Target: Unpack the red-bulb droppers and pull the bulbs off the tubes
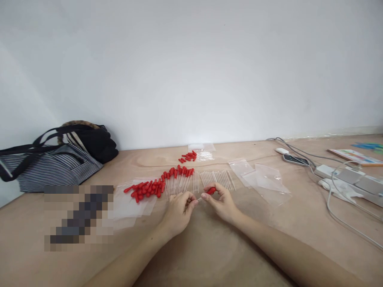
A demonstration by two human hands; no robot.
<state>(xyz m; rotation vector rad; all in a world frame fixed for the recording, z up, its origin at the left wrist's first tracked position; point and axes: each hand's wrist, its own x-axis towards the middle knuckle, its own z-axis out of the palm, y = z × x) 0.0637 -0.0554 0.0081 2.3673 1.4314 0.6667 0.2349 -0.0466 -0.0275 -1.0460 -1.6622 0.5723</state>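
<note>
My left hand pinches a thin clear dropper tube in front of me. Its other end runs to my right hand, whose fingers are closed around a red rubber bulb. Whether the tube sits inside the bulb is hidden by my fingers. Just beyond my hands lies a row of droppers with red bulbs at their far ends. To their right are several bare clear tubes, side by side. A heap of loose red bulbs rests on plastic bags to the left.
Farther back are a smaller group of red bulbs and bagged tubes. Clear bags lie right. A power strip, cables and a phone-like device occupy the right side. A striped bag stands left, behind a blurred patch.
</note>
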